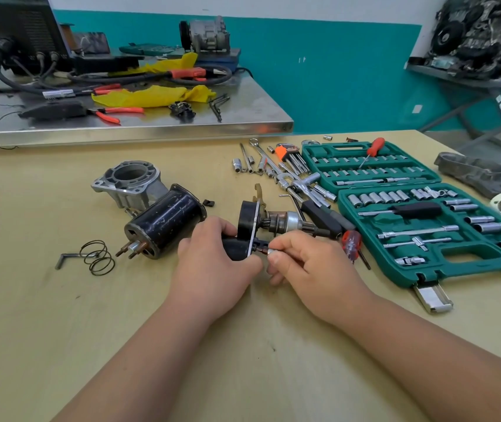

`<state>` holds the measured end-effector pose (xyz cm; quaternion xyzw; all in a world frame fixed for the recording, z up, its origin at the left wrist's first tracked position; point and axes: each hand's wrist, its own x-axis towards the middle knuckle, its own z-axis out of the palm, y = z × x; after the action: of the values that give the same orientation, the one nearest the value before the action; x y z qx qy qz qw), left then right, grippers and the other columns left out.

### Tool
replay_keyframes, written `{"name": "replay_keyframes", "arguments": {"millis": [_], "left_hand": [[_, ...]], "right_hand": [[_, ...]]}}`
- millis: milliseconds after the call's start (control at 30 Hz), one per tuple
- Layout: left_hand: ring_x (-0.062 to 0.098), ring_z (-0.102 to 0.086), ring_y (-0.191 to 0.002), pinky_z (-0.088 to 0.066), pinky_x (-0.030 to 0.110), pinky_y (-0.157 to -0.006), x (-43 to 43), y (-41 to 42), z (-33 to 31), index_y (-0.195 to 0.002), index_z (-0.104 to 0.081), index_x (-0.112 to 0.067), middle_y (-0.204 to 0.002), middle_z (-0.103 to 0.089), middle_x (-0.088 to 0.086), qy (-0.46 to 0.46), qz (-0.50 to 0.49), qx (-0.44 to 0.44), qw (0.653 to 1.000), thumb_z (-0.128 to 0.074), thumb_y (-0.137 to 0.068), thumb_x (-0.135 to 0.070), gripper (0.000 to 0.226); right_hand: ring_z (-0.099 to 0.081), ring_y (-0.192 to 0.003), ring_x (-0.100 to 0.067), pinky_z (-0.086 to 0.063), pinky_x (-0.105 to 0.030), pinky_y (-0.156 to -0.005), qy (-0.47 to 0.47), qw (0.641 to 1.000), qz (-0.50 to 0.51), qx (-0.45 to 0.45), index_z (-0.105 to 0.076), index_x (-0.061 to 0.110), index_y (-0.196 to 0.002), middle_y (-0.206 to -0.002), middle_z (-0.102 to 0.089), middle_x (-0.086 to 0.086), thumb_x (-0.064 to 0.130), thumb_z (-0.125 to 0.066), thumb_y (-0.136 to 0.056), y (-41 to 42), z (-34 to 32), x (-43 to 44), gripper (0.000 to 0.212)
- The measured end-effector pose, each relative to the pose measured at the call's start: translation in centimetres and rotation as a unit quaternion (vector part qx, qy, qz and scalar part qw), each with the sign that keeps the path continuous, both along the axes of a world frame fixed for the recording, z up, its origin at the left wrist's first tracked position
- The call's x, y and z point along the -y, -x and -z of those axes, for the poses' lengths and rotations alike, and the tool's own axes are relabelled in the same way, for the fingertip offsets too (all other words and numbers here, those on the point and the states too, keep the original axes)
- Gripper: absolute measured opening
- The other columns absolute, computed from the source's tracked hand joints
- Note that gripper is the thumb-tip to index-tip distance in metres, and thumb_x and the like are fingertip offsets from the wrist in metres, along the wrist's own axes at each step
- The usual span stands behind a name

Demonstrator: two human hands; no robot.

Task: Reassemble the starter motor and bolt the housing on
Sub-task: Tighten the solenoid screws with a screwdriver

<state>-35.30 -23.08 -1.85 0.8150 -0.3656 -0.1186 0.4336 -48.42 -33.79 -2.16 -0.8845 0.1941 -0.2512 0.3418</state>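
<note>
The reassembly looks to be at an early stage, since the starter motor lies in separate pieces on the tan wooden desk. Near the desk's middle, the left hand has its fingers curled round the black sub-assembly with a thin steel plate and geared shaft. The right hand pinches a small silver metal piece between thumb and forefinger at the stub below the plate; whether it is a nut or a cap I cannot tell. Still to be joined are the black cylindrical steel motor body, lying on its side just left of the hands, and the grey cast-aluminium housing behind it toward the far edge, with no bolts showing in it. Counted, there is one housing, one motor body and one sub-assembly. One loose dark wire coil spring lies toward the left edge, beside one small bent steel key. There are two red-handled screwdrivers: one lies on the single open green plastic socket case at the right edge, and the other lies just beyond the right hand.
</note>
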Motion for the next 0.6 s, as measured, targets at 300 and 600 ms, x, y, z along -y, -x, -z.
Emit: {"name": "replay_keyframes", "arguments": {"millis": [300, 600], "left_hand": [[0.020, -0.052, -0.096, -0.039, 0.027, -0.064, -0.2, -0.3, -0.3, -0.087, -0.042, -0.037, -0.094, -0.054, -0.013, -0.021, 0.001, -0.003, 1.000, -0.068, -0.067, -0.038, 0.033], [0.022, -0.056, -0.093, -0.044, 0.031, -0.066, -0.5, -0.5, -0.7, -0.090, -0.049, -0.036, -0.090, -0.058, -0.012, -0.032, 0.008, -0.019, 0.999, -0.068, -0.067, -0.037, 0.031]], "right_hand": [[-0.062, -0.057, -0.011, -0.048, -0.026, -0.056, 0.002, 0.995, 0.005, -0.099, -0.054, 0.026, -0.084, -0.064, -0.065, 0.004, 0.035, -0.039, -0.099, -0.7, -0.9, -0.2, 0.023], [-0.044, -0.053, -0.008, -0.029, -0.024, -0.049, 0.062, 0.986, 0.010, -0.153, -0.048, 0.019, -0.075, -0.059, -0.048, 0.007, 0.040, -0.031, -0.100, -1.8, -1.5, -0.5, 0.037]]}}
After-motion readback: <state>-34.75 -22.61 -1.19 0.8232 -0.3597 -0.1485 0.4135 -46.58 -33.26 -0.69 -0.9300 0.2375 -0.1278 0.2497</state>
